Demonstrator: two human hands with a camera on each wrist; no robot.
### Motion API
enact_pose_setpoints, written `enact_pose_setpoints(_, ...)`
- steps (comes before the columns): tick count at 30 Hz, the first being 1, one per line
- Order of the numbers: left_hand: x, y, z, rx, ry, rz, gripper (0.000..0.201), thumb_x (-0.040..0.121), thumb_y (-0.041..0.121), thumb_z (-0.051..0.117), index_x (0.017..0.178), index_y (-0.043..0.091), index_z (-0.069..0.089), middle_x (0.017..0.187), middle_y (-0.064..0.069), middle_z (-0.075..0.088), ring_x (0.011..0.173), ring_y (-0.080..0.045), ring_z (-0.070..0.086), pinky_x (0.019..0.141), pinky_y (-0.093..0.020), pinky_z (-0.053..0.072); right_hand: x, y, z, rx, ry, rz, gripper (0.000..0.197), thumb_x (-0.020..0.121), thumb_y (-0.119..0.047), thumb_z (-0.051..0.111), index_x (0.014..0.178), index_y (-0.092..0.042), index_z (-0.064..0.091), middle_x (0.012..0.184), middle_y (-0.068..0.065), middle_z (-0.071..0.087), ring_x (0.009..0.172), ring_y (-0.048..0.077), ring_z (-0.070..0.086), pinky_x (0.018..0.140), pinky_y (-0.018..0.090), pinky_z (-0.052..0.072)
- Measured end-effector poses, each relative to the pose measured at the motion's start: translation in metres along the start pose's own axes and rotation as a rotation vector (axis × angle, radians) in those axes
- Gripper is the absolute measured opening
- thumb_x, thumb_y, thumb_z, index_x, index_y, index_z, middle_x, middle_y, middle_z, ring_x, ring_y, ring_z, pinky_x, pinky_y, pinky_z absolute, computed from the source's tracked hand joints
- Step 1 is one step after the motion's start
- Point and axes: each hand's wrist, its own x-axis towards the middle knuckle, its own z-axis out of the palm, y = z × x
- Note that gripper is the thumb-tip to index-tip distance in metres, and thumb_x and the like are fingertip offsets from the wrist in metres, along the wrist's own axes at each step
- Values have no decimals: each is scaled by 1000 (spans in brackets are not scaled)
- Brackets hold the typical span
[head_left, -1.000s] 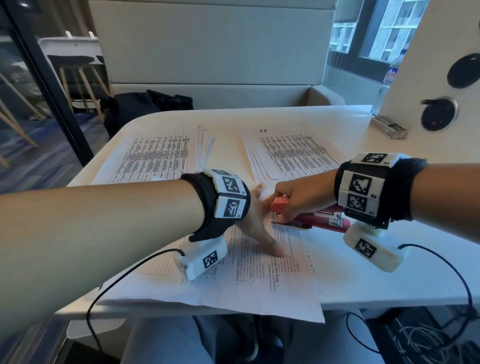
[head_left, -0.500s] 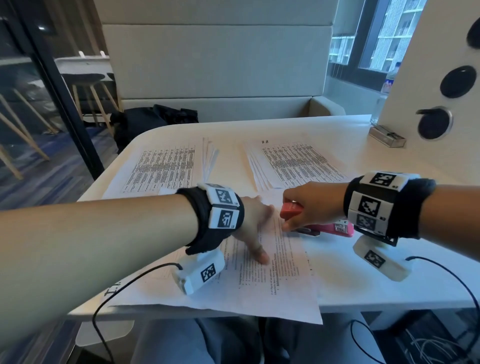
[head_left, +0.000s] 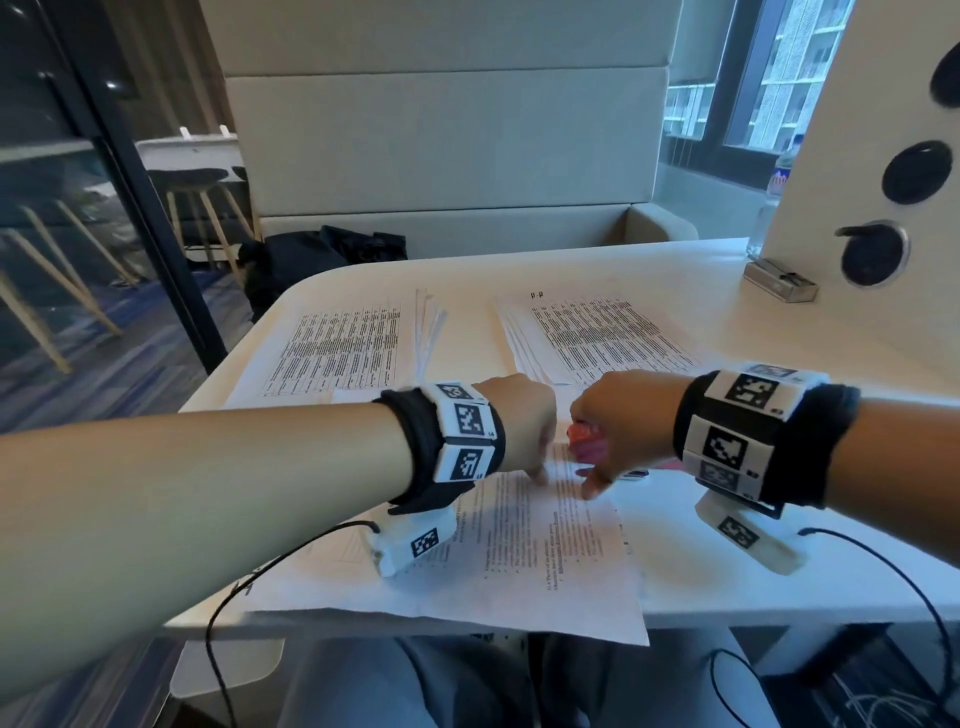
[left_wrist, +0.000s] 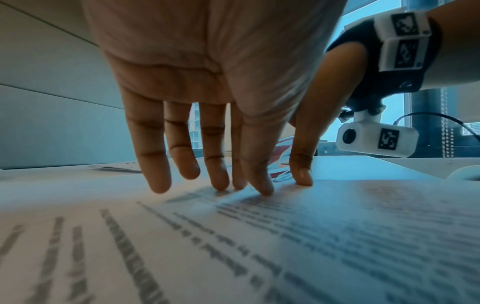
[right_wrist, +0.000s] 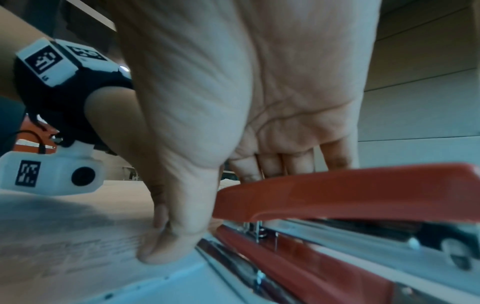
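On table (head_left: 727, 312), stapler (right_wrist: 337, 189) gaping, right-wrist view only

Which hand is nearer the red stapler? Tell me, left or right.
Right. The right hand holds the red stapler; the left hand presses the printed sheets just beside it.

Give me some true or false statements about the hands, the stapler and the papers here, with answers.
The stapler is red. True.
The left hand presses straight fingers on the sheet. True.
The right hand hangs in the air, clear of the stapler. False: its fingers curl over the stapler, thumb on the sheet.
The sheet is the only paper in view. False: a left stack and a right stack lie farther back.
The stapler's top is raised off its base. True.
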Motion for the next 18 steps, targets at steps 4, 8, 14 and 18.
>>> enact_pose_setpoints(4,4,2,1,-19,11,-1,16,78,30,77,88,17,75,86,2,73,83,-17,67,71,-26,49,0,-2,-1,-16,31,-13,65,68,-68,70,103,-13,64,92,-2,68,84,18,61,82,32,51)
enact_pose_setpoints(8,3,3,3,-29,26,8,11,81,27,75,88,18,75,85,4,71,83,-17,67,67,-23,45,0,-2,0,-20,53,-25,67,67,-69,69,105,-14,66,94,-3,70,86,18,63,86,35,52)
enact_pose_setpoints(14,1,1,9,-19,73,35,7,86,18,65,80,20,69,96,0,67,88,-21,65,70,-27,50,0,-2,3,-41,51,-6,64,67,-71,67,99,-16,65,90,-3,69,83,18,62,82,33,52)
enact_pose_setpoints(18,0,2,12,32,79,46,8,85,13,59,85,11,67,95,-5,66,85,-24,64,74,-33,55,1,-2,3,-31,43,4,65,66,-72,68,99,-16,65,89,-3,69,83,19,63,82,34,53)
